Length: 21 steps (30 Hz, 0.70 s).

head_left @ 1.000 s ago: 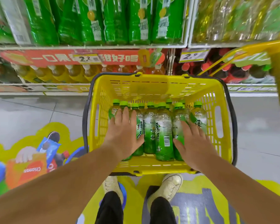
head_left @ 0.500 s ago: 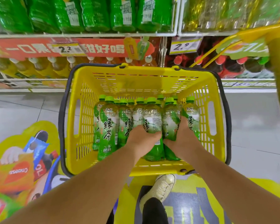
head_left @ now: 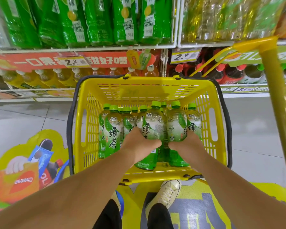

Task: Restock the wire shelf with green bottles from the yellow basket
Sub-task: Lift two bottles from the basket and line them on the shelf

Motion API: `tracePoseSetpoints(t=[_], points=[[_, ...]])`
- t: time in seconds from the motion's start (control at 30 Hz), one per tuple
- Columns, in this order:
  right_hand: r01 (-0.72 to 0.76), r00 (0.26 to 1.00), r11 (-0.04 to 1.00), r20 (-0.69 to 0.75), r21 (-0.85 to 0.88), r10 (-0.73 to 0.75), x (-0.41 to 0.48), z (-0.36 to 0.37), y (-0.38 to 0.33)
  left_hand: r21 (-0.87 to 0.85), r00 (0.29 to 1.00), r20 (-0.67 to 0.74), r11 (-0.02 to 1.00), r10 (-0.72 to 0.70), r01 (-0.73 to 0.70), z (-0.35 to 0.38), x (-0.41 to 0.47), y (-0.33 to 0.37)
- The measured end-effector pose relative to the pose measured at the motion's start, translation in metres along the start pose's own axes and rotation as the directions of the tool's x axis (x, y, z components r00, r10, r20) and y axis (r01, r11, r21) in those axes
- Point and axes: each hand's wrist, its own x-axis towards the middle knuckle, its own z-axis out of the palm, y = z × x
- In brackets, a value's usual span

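Observation:
A yellow basket point(head_left: 155, 90) with a black rim stands on the floor in front of me, holding several green tea bottles point(head_left: 113, 129) upright. My left hand point(head_left: 139, 142) grips one green bottle point(head_left: 153, 124) around its middle. Beside it, my right hand point(head_left: 186, 142) grips another green bottle point(head_left: 176, 124). Both held bottles sit higher than their neighbours, inside the basket. The wire shelf point(head_left: 92, 47) above carries a row of large green bottles point(head_left: 97, 22).
The basket's yellow pull handle point(head_left: 277, 100) rises at the right. A lower shelf point(head_left: 31, 90) holds yellow and orange drinks, with red-capped dark bottles point(head_left: 221, 73) to the right. Price tags read 2.2 and 2.9. My shoes point(head_left: 167, 192) stand behind the basket on a floor sticker.
Both hands went from resting on the bottles to gripping one each, and the two bottles have risen above the others. The view has tilted up toward the shelf.

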Motion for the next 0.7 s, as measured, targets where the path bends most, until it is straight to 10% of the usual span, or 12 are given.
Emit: tracePoseSetpoints(t=[0.7], points=[[0.195,0.964,0.977,-0.201,0.08,-0.176,-0.163,-0.042,-0.157,-0.097,0.952,-0.222,0.967,0.21,-0.236,-0.129,-0.151,0.091]])
